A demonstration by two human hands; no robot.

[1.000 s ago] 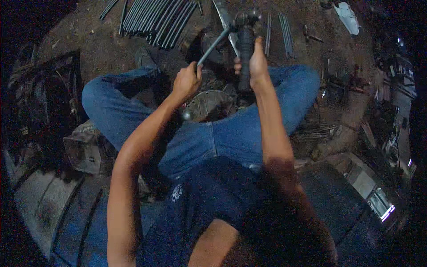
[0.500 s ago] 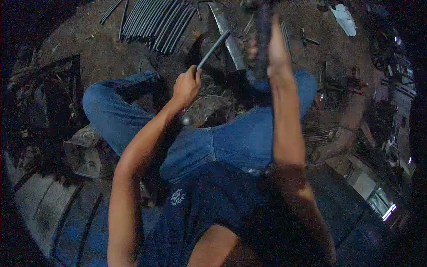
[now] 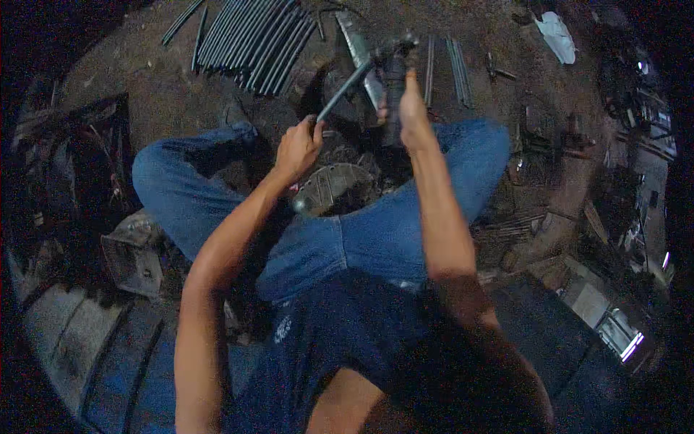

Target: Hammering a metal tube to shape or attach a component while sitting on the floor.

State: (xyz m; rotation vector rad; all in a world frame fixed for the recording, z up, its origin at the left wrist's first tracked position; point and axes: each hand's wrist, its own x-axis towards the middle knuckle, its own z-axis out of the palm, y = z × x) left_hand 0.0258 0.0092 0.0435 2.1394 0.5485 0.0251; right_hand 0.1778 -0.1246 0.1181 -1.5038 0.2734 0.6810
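My left hand (image 3: 297, 150) is closed round the near end of a grey metal rod (image 3: 344, 90), which slants up and to the right. My right hand (image 3: 414, 119) grips the dark handle of a hammer (image 3: 395, 78), slightly blurred. The hammer's head is at the rod's far end; whether the two touch I cannot tell. Behind the rod lies a flat silvery metal bar (image 3: 356, 49) on the floor. A rounded metal part (image 3: 336, 184) sits between my legs, partly in shadow.
Many similar rods (image 3: 253, 40) lie side by side at the far left. A few more rods (image 3: 458, 72) and a small hammer-like tool (image 3: 499, 70) lie to the right. A whitish sheet (image 3: 557, 37) is at the far right. A boxy metal piece (image 3: 134, 260) stands by my left knee.
My right hand has swung down and to the left with the hammer, bringing its head to the rod's far end. The left hand and rod have dipped slightly.
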